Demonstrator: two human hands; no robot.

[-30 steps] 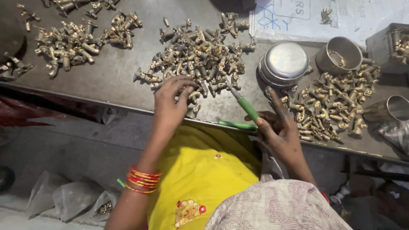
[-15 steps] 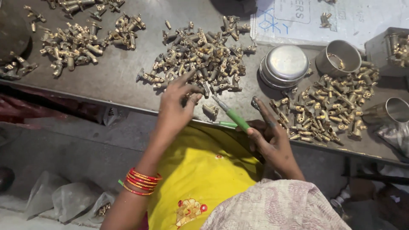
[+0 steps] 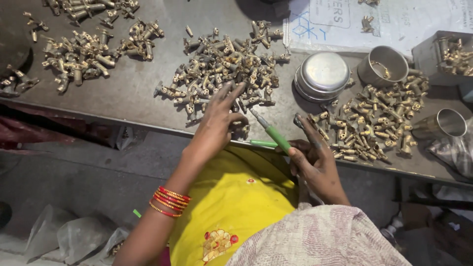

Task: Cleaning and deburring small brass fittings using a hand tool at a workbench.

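Note:
My left hand [image 3: 219, 118] reaches onto the grey metal table [image 3: 133, 93], fingers spread over the near edge of a middle heap of small brass fittings [image 3: 221, 64], its thumb and fingertips pinching one fitting. My right hand [image 3: 313, 155] grips a green-handled tool [image 3: 273, 135] whose metal tip points up and left toward the left hand. Red and gold bangles [image 3: 167, 201] sit on my left wrist. A second green tool [image 3: 261, 143] lies on the table edge under the held one.
More brass fittings lie in a heap at the right [image 3: 379, 123] and at the far left [image 3: 84, 54]. Near the right heap stand a round steel lidded tin [image 3: 322, 74] and two steel cups [image 3: 384, 66] [image 3: 446, 123]. A printed sheet [image 3: 374, 22] lies at the back.
My left hand has slid a little right along the near edge of the middle heap and closed on a fitting. The green tool's tip has swung closer to that hand.

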